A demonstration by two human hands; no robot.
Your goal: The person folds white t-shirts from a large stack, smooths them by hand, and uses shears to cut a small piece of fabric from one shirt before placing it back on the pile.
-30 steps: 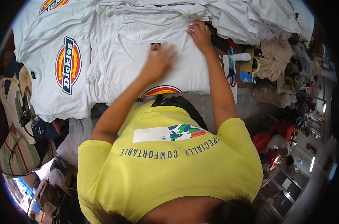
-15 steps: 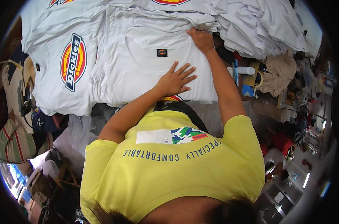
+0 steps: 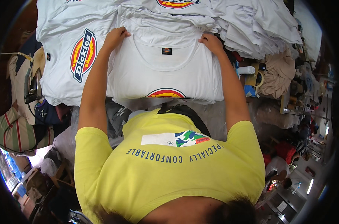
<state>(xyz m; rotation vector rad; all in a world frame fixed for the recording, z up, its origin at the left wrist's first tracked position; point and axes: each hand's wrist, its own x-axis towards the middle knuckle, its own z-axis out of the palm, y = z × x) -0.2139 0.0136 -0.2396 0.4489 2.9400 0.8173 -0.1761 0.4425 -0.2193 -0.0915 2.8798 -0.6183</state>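
A white T-shirt (image 3: pixel 139 80) with a wide round neckline lies in front of me, its near part folded back so that part of a coloured print shows at the near edge. A small black neck label (image 3: pixel 166 51) sits inside its collar. My left hand (image 3: pixel 116 37) is closed at the shirt's left shoulder, fingers pinched on the cloth. At the opposite shoulder, my right hand (image 3: pixel 212 42) pinches the fabric beside the neckline. The fingertips of both hands are partly hidden in the white cloth.
Another white shirt with a large oval print (image 3: pixel 82 56) lies to the left. A heap of white shirts (image 3: pixel 255 28) covers the back right. Beyond the table's right side are a white roll (image 3: pixel 246 70), a tape roll (image 3: pixel 259 79) and beige cloth (image 3: pixel 277 74). A striped bag (image 3: pixel 23 130) stands at left.
My left hand has gone from lying flat on the shirt's middle to the left shoulder, where it now grips. More of the print shows at the near edge. My right hand stays at the right shoulder.
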